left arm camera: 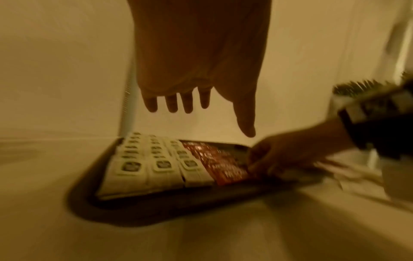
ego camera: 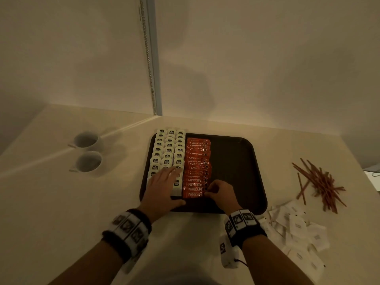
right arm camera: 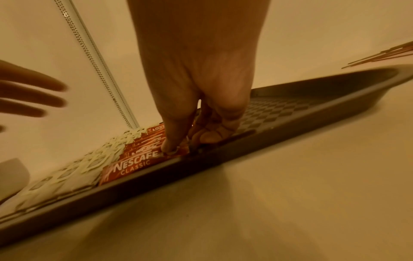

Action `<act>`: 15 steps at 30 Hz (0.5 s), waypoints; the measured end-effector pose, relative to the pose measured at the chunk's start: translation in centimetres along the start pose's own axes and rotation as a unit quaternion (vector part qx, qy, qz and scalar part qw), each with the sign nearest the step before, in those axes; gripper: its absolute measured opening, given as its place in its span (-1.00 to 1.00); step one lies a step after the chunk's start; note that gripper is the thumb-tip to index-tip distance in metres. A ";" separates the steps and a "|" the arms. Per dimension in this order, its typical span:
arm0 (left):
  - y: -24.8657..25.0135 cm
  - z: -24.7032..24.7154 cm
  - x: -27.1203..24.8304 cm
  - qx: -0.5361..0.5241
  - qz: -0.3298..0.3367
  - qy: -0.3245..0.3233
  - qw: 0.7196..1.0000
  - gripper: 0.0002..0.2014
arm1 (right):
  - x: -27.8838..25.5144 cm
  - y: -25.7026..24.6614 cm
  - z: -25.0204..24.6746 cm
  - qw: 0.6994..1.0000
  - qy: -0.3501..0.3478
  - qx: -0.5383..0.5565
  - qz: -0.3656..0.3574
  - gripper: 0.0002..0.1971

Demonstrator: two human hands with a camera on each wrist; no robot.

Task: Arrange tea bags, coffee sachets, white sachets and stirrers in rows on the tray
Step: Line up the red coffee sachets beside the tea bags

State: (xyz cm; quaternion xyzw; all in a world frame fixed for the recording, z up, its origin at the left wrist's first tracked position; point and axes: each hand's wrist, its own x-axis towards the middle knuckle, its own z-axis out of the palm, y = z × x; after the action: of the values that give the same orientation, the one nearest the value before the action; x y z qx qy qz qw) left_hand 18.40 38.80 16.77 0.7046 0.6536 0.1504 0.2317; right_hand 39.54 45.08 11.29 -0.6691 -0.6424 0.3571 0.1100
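I am pinching the right end of the nearest red Nescafé coffee sachet (ego camera: 195,194) with my right hand (ego camera: 221,193), squaring it into its row, while my left hand (ego camera: 164,189) is hovering flat, fingers spread, over the white paper tea bags (ego camera: 167,153). The dark brown plastic tray (ego camera: 236,161) is holding both; the white sachets (ego camera: 298,227) and thin brown stirrers (ego camera: 320,182) are still lying loose on the worktop to its right.

Two white cups (ego camera: 88,151) side by side on the pale worktop (ego camera: 61,202), a beaded blind chain (ego camera: 149,58) hanging against the wall behind
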 end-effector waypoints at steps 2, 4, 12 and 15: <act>0.5 2.3 2.1 0.089 0.018 -0.034 0.995 -0.01 | 0.1 0.0 0.0 1.000 0.005 -0.004 -0.005 -0.82; 0.4 4.3 3.3 0.155 0.023 -0.051 0.986 0.00 | 0.1 0.1 -0.1 1.000 0.006 0.000 -0.009 -0.81; -1.6 7.0 4.3 0.204 0.103 -0.013 0.974 0.15 | 1.5 0.4 -1.4 0.991 0.039 0.123 0.022 -0.74; -2.0 7.2 4.5 0.198 0.108 0.018 0.974 0.06 | 3.3 -0.1 -2.1 0.992 0.028 0.111 0.045 -0.55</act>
State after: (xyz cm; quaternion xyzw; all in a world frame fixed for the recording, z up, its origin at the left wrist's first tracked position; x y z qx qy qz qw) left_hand 20.87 42.40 9.22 0.7999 0.5947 0.0546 0.0582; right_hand 40.52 48.80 11.76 -0.6909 -0.5645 0.4121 0.1851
